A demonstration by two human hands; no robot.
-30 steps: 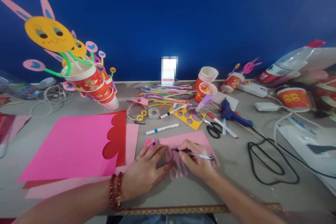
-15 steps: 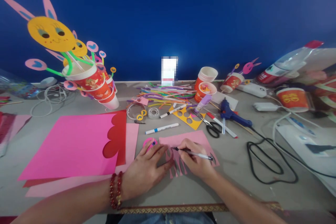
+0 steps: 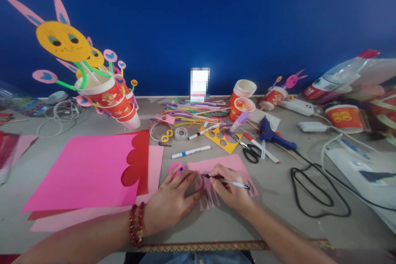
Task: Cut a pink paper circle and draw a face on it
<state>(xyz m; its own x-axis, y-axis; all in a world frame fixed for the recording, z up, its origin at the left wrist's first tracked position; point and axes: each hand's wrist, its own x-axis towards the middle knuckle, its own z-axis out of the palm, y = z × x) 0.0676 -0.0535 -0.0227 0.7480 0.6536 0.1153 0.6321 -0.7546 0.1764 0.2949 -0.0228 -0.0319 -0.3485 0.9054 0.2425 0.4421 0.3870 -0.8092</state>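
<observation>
My right hand (image 3: 230,185) grips a pen (image 3: 232,182), its tip against a light pink paper (image 3: 224,164) whose near edge has cut-out gaps. My left hand (image 3: 176,198) lies flat with fingers stretched over the left side of that paper. Partly under the left fingertips is a small bright pink paper disc (image 3: 175,169) with a dark spot on it. A white marker with a blue band (image 3: 191,152) lies just beyond the hands. Beside my left forearm is a stack of pink and red sheets (image 3: 86,173).
Scissors (image 3: 251,154), a blue glue gun (image 3: 275,135) with a black looped cord (image 3: 293,189), a tape roll (image 3: 181,133) and a yellow punched sheet (image 3: 225,142) lie beyond. Pipe cleaners (image 3: 198,111) are piled at the back. Decorated paper cups (image 3: 103,94) stand left; a bottle (image 3: 337,74) leans right.
The whole view has shifted very slightly. Both hands, the pen and the pink paper keep practically the same places.
</observation>
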